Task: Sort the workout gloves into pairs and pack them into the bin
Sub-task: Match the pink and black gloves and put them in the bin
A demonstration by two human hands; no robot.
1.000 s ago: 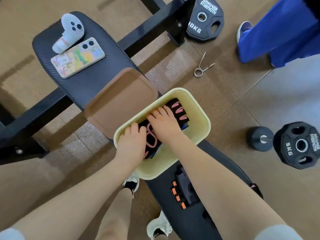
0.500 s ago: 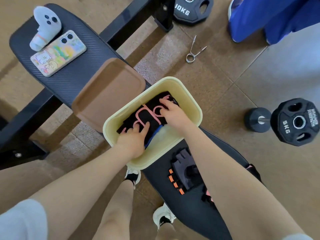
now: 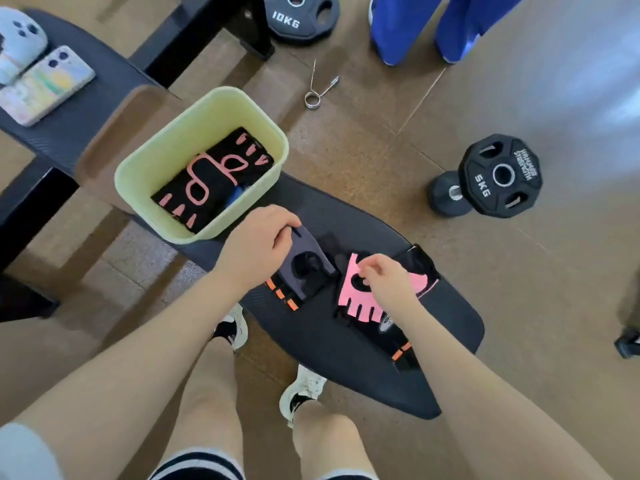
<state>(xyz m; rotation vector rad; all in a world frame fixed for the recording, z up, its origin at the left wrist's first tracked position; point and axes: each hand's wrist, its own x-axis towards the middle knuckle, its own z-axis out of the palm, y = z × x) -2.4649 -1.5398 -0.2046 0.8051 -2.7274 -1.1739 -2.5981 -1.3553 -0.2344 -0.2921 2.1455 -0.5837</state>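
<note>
Lower frame: our bare forearms and knees, two white shoes (image 3: 303, 389) on the brown speckled floor, cut off in part by our legs.

Centre: a black padded bench (image 3: 450, 327). Our left hand (image 3: 258, 252) curls round the edge of a grey glove (image 3: 306, 268) with orange tabs, pinching it. Our right hand (image 3: 389, 284) hovers over or touches a pink-palmed glove (image 3: 356, 303), fingers loosely curled; we cannot tell whether it grips. Another black glove (image 3: 401, 351) with orange tabs is half hidden under our right forearm.

Left of centre: a pale yellow plastic bin (image 3: 221, 105), rounded corners, standing on the bench, holding folded black gloves with pink markings (image 3: 211, 176); something blue shows beneath them, unidentifiable.

Upper frame: a brown lid (image 3: 114, 133), blurred; a phone (image 3: 45, 84) and a white controller (image 3: 17, 39), cut off at the left edge; a wire spring clip (image 3: 317, 90); a 10KG plate (image 3: 298, 15); a 5KG dumbbell (image 3: 491, 176); blue trouser legs (image 3: 433, 22).
</note>
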